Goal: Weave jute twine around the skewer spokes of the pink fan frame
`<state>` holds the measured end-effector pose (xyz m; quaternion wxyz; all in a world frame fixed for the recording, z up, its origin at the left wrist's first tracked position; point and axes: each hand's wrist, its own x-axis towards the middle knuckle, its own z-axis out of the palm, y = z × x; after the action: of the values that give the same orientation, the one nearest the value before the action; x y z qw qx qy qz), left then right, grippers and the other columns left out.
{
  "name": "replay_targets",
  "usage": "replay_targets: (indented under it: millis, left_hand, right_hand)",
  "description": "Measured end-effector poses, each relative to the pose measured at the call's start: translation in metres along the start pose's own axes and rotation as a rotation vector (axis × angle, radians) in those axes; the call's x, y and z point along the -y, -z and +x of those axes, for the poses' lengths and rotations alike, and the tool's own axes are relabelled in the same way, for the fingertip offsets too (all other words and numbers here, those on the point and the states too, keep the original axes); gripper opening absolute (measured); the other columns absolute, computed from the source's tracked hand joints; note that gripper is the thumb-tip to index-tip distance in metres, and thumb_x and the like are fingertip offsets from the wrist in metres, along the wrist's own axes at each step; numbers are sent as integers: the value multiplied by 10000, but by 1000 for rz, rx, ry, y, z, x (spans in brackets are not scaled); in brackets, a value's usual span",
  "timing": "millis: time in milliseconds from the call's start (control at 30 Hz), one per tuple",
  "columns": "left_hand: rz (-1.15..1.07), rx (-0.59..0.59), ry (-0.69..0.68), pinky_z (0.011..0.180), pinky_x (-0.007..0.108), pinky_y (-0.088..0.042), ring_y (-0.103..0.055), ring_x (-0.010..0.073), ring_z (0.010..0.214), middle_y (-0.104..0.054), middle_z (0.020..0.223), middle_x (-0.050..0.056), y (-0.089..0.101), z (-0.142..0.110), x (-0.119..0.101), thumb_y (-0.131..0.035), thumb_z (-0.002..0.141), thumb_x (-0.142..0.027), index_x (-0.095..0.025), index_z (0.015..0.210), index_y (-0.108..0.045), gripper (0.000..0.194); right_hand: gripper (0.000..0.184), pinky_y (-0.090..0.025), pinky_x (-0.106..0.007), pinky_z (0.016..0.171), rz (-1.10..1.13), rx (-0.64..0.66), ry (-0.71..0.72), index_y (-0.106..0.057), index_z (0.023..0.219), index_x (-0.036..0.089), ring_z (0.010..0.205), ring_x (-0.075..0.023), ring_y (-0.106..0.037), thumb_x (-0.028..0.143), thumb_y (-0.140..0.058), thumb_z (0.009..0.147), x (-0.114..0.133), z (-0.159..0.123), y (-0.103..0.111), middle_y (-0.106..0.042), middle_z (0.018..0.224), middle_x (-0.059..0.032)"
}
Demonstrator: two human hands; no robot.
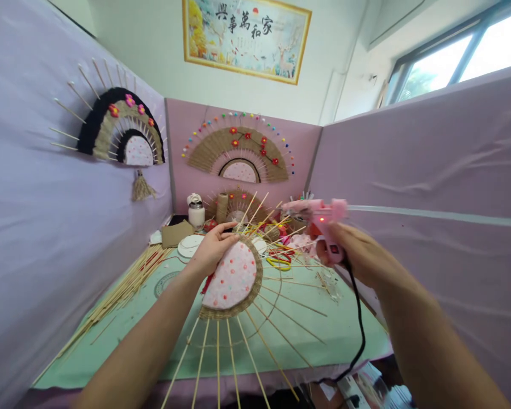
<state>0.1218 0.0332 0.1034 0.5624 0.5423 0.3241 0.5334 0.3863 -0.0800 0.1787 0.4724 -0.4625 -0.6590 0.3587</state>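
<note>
My left hand (215, 247) grips the upper end of a half-round fan (232, 275), which is tilted above the table. White cloth with red dots covers its middle, a woven cord band (255, 287) runs round the curved edge, and thin bamboo sticks (249, 343) spread out from it. A loose strand of cord crosses the sticks. In my right hand (353, 250) is a pink hot glue gun (330, 218), its red light lit and its nozzle pointing left above the fan's far sticks, apart from them. Part of a red tassel (207, 283) shows beside the fan.
Loose bamboo sticks (128, 284) lie along the left of the green table (140, 355). Behind the fan are a white jar (196, 213), cardboard (177, 233), a cord roll (222, 208) and yellow-handled scissors (281, 262). The gun's black cable (360, 324) hangs over the front edge. Finished fans (238, 147) hang on the partitions.
</note>
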Motion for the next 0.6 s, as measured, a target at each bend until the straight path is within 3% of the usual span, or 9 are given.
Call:
replay_targets:
  millis: [100,333,600]
  left_hand:
    - [37,-40,18,560,211,-425,-582,101,589,-650,720,-11,-1,0,12,-795,596,-342,-133,1102,-587,586]
    - [121,-99,105,505,218,-414,-583,123,542,-653,701,-3,1,-1,38,-727,665,-284,-153,1061,-555,452]
    - [172,-129,136,501,211,-412,-573,110,518,-659,725,1,-1,-4,52,-686,715,-263,-158,1073,-567,391]
  right_hand:
    - [479,-330,-228,465,-138,125,-82,-567,866,150,463,-101,-454,613,-443,871,6,22,-19,-557,527,1]
    - [471,-349,-205,436,-304,195,-214,-532,796,167,444,-103,-480,616,-422,886,-10,70,-49,-541,508,3]
    - [467,-368,-189,436,-450,221,-314,-564,833,145,451,-104,-497,560,-373,932,-26,81,-63,-546,501,-10]
